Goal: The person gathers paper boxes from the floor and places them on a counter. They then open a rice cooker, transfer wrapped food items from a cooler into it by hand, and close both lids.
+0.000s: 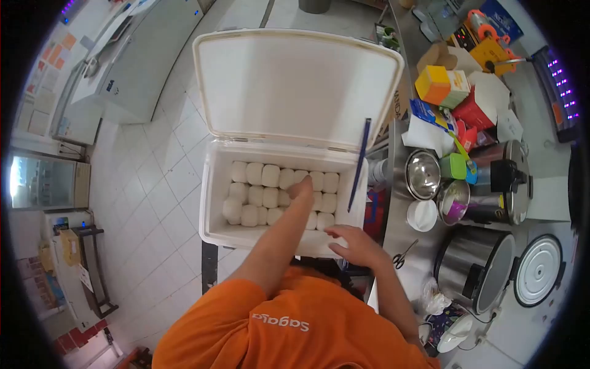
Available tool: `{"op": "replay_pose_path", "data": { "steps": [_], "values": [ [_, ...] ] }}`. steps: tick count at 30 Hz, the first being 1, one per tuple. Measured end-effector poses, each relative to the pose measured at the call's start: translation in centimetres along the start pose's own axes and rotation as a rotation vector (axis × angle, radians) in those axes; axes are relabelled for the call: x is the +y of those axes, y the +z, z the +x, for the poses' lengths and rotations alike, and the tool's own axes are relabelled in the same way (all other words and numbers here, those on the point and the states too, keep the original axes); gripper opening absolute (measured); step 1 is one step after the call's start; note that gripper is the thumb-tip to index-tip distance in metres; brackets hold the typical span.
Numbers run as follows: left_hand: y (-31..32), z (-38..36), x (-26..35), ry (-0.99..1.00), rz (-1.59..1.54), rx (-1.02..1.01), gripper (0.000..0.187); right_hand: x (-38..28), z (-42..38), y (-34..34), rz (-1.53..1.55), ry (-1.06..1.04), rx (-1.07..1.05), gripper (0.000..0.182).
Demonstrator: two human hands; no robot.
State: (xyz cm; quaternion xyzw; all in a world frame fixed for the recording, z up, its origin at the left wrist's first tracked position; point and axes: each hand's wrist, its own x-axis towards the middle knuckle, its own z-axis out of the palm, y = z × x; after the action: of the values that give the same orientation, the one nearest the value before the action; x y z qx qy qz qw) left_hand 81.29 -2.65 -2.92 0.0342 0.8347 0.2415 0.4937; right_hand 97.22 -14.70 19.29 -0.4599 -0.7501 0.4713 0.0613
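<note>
A white cooler box (212,230) stands in front of me with its lid (295,86) swung open. Inside it lie rows of several round white pieces (270,175). My left hand (300,187) reaches down among the pieces at the middle right of the box; its fingers are mostly hidden, so any hold on a piece cannot be made out. At the near right corner of the box, my right hand (355,243) is at the rim with its fingers apart and nothing in them. A long dark blue stick-like object (360,166) lies across the right side of the box.
To the right, a metal counter (399,237) bears steel bowls (423,175), scissors (404,254), a large pot (470,264), boxes (432,85) and a pressure cooker (513,178). A white chest freezer (138,67) stands at the upper left on the tiled floor (160,178).
</note>
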Motion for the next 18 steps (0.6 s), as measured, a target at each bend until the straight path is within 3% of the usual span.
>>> {"op": "replay_pose_path", "data": {
  "steps": [1,3,6,7,9,10,13,15,17,18],
  "values": [
    [0.1,1.1,0.4,-0.099,-0.127,-0.065,0.072,1.9,2.9,2.8,-0.134,0.037,-0.024,0.038],
    [0.7,3.9,0.1,-0.303,-0.376,-0.190,0.081,3.8,8.3,5.9,-0.501,0.313,-0.332,0.034],
    [1.1,5.5,0.6,-0.515,-0.630,-0.318,0.090,5.3,12.5,8.7,-0.597,0.333,-0.244,0.035],
    [0.8,4.9,1.2,-0.477,-0.580,-0.317,0.089,6.7,13.5,9.8,-0.606,0.334,-0.252,0.035],
    [-0.7,2.3,2.1,-0.403,-0.459,-0.307,0.087,10.1,14.5,12.8,-1.047,0.013,-0.149,0.035],
    [-1.6,1.1,2.3,-0.364,-0.394,-0.299,0.086,12.0,14.7,13.9,-1.038,0.015,-0.155,0.035],
    [-3.9,-0.8,2.5,-0.235,-0.225,-0.286,0.080,14.5,15.3,15.0,-1.193,-0.296,0.072,0.035],
    [-6.0,-1.7,2.5,-0.146,-0.144,-0.280,0.075,14.5,16.6,14.7,-1.188,-0.099,-0.114,0.037],
    [-10.5,-2.4,1.4,0.317,-0.100,-0.492,0.069,15.7,18.5,15.1,-1.102,-0.159,-0.061,0.035],
    [-13.4,-3.0,1.7,0.317,-0.090,-0.487,0.069,16.0,19.0,15.7,-1.013,-0.203,-0.017,0.034]
  ]
}}
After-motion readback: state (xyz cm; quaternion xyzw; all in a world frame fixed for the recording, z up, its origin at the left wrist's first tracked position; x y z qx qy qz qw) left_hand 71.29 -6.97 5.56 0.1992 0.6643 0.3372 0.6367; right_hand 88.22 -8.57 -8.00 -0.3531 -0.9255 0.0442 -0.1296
